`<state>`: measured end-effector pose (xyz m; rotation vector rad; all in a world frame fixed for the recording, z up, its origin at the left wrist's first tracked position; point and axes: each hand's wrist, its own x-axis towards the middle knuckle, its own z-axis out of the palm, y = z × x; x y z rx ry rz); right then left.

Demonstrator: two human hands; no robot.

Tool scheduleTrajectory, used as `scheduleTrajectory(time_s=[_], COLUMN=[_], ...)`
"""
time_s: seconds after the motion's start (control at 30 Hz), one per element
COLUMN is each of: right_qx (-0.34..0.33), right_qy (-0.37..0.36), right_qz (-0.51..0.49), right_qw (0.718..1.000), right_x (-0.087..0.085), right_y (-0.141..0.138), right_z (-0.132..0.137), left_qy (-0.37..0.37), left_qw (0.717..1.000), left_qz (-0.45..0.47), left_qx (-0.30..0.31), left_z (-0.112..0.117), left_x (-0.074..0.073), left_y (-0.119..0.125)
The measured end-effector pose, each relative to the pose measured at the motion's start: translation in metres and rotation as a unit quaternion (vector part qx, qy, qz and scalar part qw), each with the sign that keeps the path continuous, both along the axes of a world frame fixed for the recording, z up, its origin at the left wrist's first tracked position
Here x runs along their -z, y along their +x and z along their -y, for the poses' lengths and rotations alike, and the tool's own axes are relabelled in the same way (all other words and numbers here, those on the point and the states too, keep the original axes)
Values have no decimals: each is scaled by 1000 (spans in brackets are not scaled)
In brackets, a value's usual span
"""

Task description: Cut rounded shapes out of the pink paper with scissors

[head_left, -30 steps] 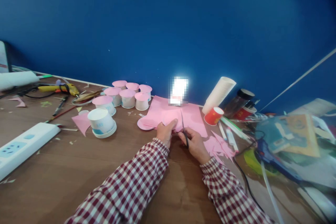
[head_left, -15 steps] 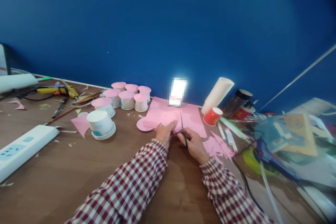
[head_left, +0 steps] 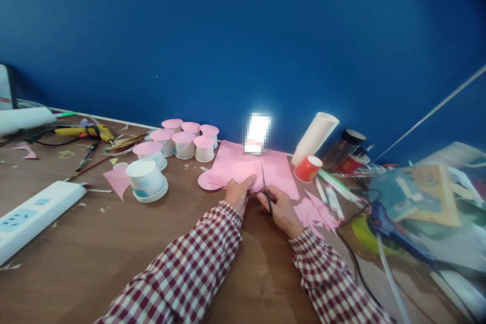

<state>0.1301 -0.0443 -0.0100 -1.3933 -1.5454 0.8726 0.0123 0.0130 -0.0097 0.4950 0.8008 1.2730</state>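
Note:
My left hand pinches the near edge of a pink paper sheet lying on the wooden table. My right hand is closed round the handles of dark scissors, whose blades point away from me into the pink paper. A round pink paper piece lies just left of my left hand. Pink paper scraps lie right of my right hand. Both sleeves are red and white check.
Several upturned white cups with pink tops stand at the back left, a white cup nearer. A power strip lies at left, a yellow glue gun behind. A red cup, cup stack and clutter sit right.
Hands, scissors and paper stay almost where they were. The view has shifted slightly.

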Motion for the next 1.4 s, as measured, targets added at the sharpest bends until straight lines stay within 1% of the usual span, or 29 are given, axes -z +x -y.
scheduleTrajectory(time_s=[0.23,0.5,0.8,1.1,1.4], right_qx=[2,3,2,2,-6], right_qy=[9,-1,-3,-9,-5], right_qz=[8,3,1,5,15], right_qw=[1000,1000,1000,1000,1000], right_x=[1,-3,0,-1,-1], right_y=[1,-1,2,2,4], right_z=[1,1,-1,0,-1], left_qy=[0,-7,-22,-12,-7], left_qw=[1000,1000,999,999,999], left_qz=[-5,-13,-22,-34,-38], left_qx=[5,11,10,16,36], left_z=[-1,0,0,-1,-2], left_x=[1,-3,-4,-1,-3], left_y=[-1,-3,-3,-3,-4])
